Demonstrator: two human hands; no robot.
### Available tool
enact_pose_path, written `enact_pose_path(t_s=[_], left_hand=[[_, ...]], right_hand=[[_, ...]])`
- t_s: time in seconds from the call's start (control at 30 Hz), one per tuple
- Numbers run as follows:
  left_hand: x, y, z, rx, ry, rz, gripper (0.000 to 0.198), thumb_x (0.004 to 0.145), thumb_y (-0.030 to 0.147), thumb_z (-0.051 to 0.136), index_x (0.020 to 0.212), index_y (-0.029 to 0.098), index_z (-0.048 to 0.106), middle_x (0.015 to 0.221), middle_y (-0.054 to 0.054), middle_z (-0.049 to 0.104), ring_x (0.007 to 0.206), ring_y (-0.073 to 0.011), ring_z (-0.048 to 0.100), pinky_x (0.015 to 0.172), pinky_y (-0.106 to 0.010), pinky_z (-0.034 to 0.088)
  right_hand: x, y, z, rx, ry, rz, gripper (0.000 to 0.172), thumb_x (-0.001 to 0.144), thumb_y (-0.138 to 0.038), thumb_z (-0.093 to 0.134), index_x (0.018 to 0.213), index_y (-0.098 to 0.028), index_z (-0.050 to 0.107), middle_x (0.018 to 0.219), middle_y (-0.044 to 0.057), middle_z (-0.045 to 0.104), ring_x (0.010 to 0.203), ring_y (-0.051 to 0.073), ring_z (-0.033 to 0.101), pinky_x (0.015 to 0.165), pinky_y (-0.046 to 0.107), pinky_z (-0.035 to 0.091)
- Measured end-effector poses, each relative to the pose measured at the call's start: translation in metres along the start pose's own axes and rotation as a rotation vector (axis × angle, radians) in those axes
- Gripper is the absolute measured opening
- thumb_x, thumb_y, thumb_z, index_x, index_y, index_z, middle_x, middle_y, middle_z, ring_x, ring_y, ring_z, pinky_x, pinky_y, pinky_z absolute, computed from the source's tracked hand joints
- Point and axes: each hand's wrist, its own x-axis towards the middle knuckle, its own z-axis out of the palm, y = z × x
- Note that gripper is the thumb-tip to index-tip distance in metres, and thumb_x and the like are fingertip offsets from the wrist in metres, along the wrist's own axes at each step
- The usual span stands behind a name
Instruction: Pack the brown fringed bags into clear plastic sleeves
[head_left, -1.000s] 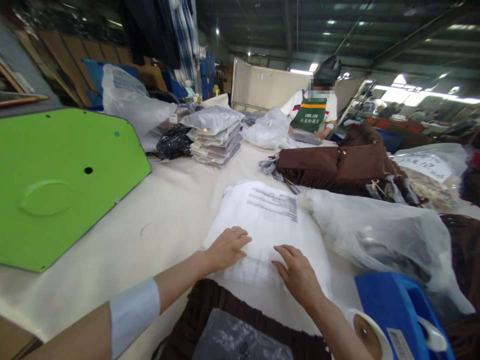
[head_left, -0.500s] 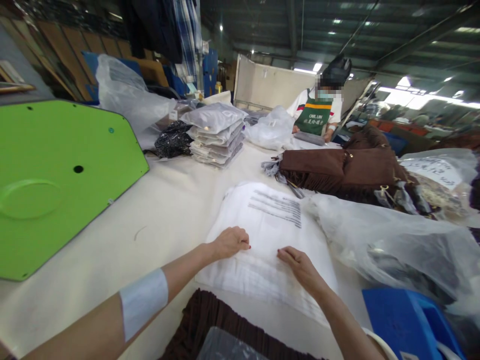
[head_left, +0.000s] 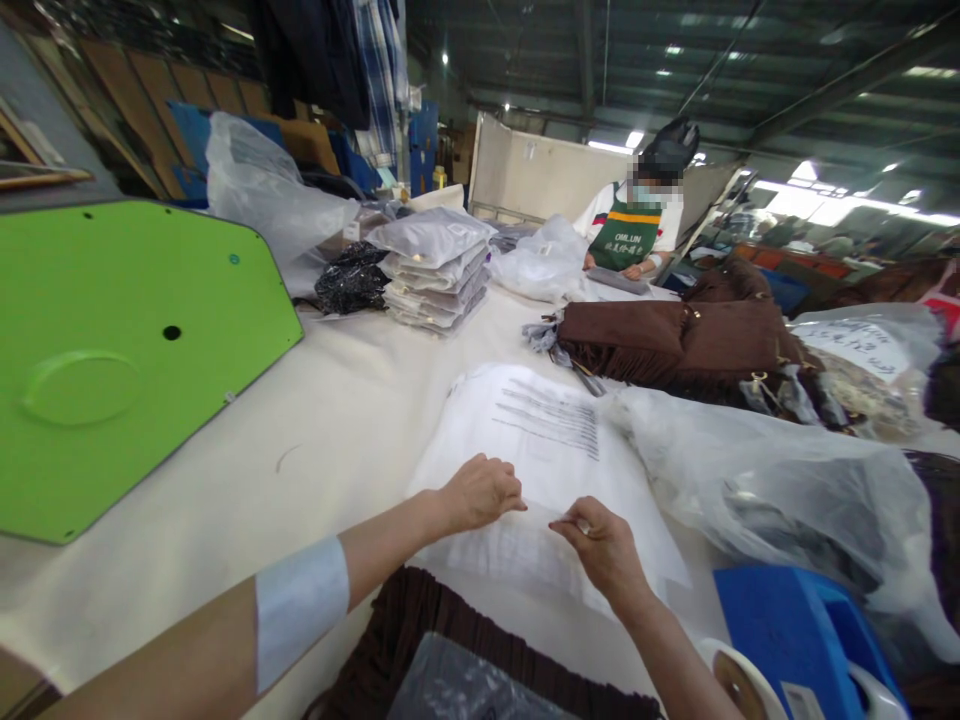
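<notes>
Flat on the table in front of me lies a stack of translucent white plastic bags [head_left: 536,460], with lines of dark print on the upper right. My left hand [head_left: 484,493] is closed in a pinch on the near part of the top bag. Close by on the right, my right hand [head_left: 596,540] pinches the same bag between thumb and fingers, with a bit of whitish film showing in its grip. Just below the bags, nearest me, is a dark brown fringed bag [head_left: 420,620] with a clear plastic sheet [head_left: 472,685] on it.
A green board [head_left: 150,300] covers the left side. Behind stand packed grey parcels [head_left: 435,270]. To the right are brown fringed bags [head_left: 660,345], loose plastic wrapping [head_left: 780,480], a blue tape dispenser [head_left: 795,640] and a tape roll [head_left: 739,680]. A co-worker [head_left: 626,230] works across the table.
My hands have come slightly closer together and a little nearer to me, both still pinching. The view has shifted slightly, and more of the tape roll shows.
</notes>
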Motion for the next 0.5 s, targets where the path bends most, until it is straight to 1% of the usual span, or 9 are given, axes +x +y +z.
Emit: enact_pose_path(t_s=[0.07,0.1,0.17,0.23,0.27,0.33,0.4,0.43,0.5], left_hand=[[0.006,0.000,0.002,0.009,-0.011,-0.005,0.027,0.087,0.033,0.052,0.067,0.017,0.062,0.069,0.001,0.063,0.066,-0.0123,0.057,0.061,-0.021,0.038],[0.007,-0.001,0.003,0.020,-0.015,-0.009,0.029,0.088,0.032,0.050,0.066,0.017,0.062,0.064,0.002,0.061,0.062,-0.0111,0.056,0.056,-0.020,0.037],[0.007,-0.004,0.003,0.064,-0.020,-0.007,0.023,0.086,0.028,0.052,0.067,0.018,0.061,0.062,0.002,0.060,0.058,-0.0114,0.055,0.053,-0.020,0.035],[0.000,-0.007,0.002,0.135,-0.023,0.011,0.012,0.079,0.017,0.057,0.067,0.017,0.060,0.066,0.000,0.061,0.062,-0.0145,0.056,0.056,-0.023,0.037],[-0.005,-0.009,0.000,0.174,-0.021,0.021,0.009,0.075,0.011,0.058,0.068,0.016,0.059,0.068,-0.002,0.062,0.065,-0.0164,0.056,0.058,-0.025,0.038],[-0.019,-0.012,-0.005,0.250,-0.006,0.022,0.015,0.071,0.000,0.053,0.070,0.014,0.058,0.071,-0.006,0.061,0.068,-0.0189,0.055,0.062,-0.029,0.040],[-0.036,-0.017,-0.011,0.305,0.020,0.009,0.020,0.071,-0.004,0.045,0.071,0.013,0.056,0.072,-0.008,0.059,0.067,-0.0193,0.054,0.063,-0.031,0.040],[-0.045,-0.019,-0.013,0.321,0.032,0.005,0.021,0.072,-0.004,0.043,0.071,0.013,0.055,0.071,-0.008,0.058,0.066,-0.0190,0.053,0.063,-0.031,0.041],[-0.062,-0.025,-0.017,0.331,0.054,0.002,0.021,0.076,-0.001,0.041,0.068,0.015,0.052,0.069,-0.007,0.056,0.066,-0.0184,0.051,0.064,-0.031,0.041]], right_hand=[[0.000,0.000,-0.001,0.002,-0.042,0.002,0.035,0.076,-0.049,0.052,0.054,-0.022,0.045,0.050,-0.003,0.050,0.050,0.012,0.048,0.049,0.023,0.037],[-0.001,0.001,-0.002,-0.002,-0.065,-0.003,0.038,0.078,-0.050,0.049,0.053,-0.022,0.044,0.048,-0.004,0.048,0.048,0.011,0.046,0.046,0.022,0.036],[-0.004,0.001,-0.004,-0.033,-0.095,-0.024,0.041,0.083,-0.049,0.044,0.053,-0.021,0.044,0.045,-0.005,0.046,0.045,0.010,0.045,0.044,0.022,0.033],[-0.010,0.001,-0.008,-0.097,-0.089,-0.061,0.039,0.085,-0.045,0.043,0.055,-0.021,0.049,0.051,-0.003,0.051,0.049,0.011,0.047,0.048,0.023,0.033],[-0.014,0.000,-0.010,-0.134,-0.078,-0.089,0.034,0.085,-0.042,0.045,0.059,-0.021,0.052,0.056,-0.002,0.055,0.053,0.012,0.050,0.052,0.024,0.035],[-0.023,0.000,-0.015,-0.210,-0.050,-0.152,0.024,0.085,-0.033,0.046,0.068,-0.021,0.057,0.068,0.001,0.060,0.065,0.014,0.053,0.063,0.027,0.036],[-0.033,0.004,-0.020,-0.289,-0.009,-0.187,0.019,0.085,-0.022,0.043,0.076,-0.020,0.060,0.077,0.004,0.062,0.074,0.017,0.054,0.070,0.030,0.034],[-0.037,0.007,-0.023,-0.331,0.019,-0.185,0.020,0.084,-0.016,0.041,0.078,-0.019,0.060,0.078,0.006,0.062,0.075,0.018,0.053,0.071,0.031,0.033],[-0.045,0.017,-0.027,-0.404,0.079,-0.154,0.023,0.080,-0.009,0.039,0.076,-0.017,0.060,0.075,0.009,0.061,0.072,0.020,0.051,0.068,0.033,0.031]])
